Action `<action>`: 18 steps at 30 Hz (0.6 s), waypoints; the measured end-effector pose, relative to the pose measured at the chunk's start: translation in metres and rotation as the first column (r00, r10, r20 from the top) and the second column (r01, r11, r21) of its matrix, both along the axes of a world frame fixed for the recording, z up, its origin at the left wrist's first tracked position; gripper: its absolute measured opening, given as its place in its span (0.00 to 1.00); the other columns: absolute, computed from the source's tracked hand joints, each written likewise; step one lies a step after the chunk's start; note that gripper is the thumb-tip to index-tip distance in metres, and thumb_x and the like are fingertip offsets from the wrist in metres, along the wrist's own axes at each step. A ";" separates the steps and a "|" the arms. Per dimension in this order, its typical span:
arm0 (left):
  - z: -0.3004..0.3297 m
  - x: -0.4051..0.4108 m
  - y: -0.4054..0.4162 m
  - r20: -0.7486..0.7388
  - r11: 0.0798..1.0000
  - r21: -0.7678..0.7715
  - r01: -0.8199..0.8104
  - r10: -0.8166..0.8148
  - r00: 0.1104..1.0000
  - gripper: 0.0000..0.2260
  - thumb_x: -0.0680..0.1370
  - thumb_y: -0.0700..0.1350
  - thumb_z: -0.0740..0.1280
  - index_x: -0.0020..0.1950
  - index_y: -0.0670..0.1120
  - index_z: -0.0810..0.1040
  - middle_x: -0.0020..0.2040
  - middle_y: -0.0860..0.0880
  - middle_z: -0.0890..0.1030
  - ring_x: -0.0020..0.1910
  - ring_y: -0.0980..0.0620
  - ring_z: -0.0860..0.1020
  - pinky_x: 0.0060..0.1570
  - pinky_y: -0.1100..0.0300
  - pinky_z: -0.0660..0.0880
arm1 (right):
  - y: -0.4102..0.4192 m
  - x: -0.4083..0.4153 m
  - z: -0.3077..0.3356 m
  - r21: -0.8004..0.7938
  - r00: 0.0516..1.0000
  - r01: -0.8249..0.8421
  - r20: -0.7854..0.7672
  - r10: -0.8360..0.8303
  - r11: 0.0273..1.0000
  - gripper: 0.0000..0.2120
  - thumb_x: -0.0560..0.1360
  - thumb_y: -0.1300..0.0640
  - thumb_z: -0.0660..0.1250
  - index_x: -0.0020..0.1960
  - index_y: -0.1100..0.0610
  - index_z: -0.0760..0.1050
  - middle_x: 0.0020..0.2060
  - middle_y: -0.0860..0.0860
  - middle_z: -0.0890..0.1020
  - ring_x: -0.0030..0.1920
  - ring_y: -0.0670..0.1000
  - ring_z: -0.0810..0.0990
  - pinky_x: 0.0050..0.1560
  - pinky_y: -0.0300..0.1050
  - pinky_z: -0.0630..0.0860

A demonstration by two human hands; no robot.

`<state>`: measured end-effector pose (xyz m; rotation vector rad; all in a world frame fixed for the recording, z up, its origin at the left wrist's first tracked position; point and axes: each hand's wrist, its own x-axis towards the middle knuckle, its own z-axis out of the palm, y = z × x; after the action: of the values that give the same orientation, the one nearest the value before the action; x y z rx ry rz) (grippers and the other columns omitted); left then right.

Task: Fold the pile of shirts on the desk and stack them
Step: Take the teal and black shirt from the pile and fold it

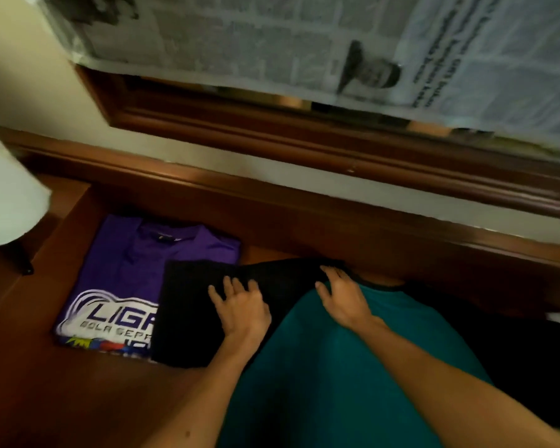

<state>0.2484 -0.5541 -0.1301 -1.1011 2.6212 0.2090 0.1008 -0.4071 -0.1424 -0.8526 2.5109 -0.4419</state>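
Note:
A folded purple shirt with a white printed logo lies flat on the wooden desk at the left. A black shirt lies partly over its right edge. My left hand presses flat on the black shirt with fingers spread. A teal shirt covers the desk's right part, over the black one. My right hand rests at the teal shirt's far edge, fingers slightly bent over the fabric where it meets the black shirt. More dark cloth lies at the far right.
A white lampshade on a dark stand is at the left edge. A wooden ledge runs along the desk's back. Above it a wood-framed mirror is covered with newspaper.

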 end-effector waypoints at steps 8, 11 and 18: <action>-0.018 -0.082 0.066 -0.236 0.849 0.061 0.526 -0.499 0.834 0.22 0.82 0.52 0.57 0.76 0.53 0.60 0.79 0.44 0.57 0.76 0.43 0.58 0.69 0.38 0.63 | 0.144 -0.049 0.011 0.338 0.971 0.230 -0.141 -0.192 0.913 0.22 0.82 0.51 0.55 0.75 0.53 0.62 0.74 0.55 0.63 0.71 0.57 0.64 0.65 0.59 0.68; -0.029 -0.100 0.066 -0.056 0.828 0.141 0.543 -0.541 0.839 0.24 0.83 0.59 0.48 0.79 0.57 0.50 0.80 0.48 0.51 0.78 0.46 0.50 0.71 0.34 0.52 | 0.172 -0.076 0.011 0.432 0.985 0.139 0.029 -0.168 0.891 0.25 0.83 0.46 0.52 0.78 0.46 0.52 0.78 0.51 0.51 0.76 0.58 0.54 0.69 0.65 0.60; -0.017 -0.070 0.064 0.034 0.834 0.159 0.528 -0.540 0.841 0.29 0.82 0.63 0.45 0.79 0.57 0.38 0.80 0.48 0.39 0.79 0.47 0.40 0.72 0.33 0.44 | 0.186 -0.056 0.012 0.286 0.983 0.186 -0.062 -0.176 0.940 0.27 0.83 0.46 0.53 0.79 0.48 0.51 0.79 0.50 0.48 0.78 0.54 0.46 0.74 0.62 0.52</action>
<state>0.1784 -0.4902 -0.1467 -0.2878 2.6702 0.2200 0.0444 -0.2211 -0.1307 -0.5231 2.6114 -0.1081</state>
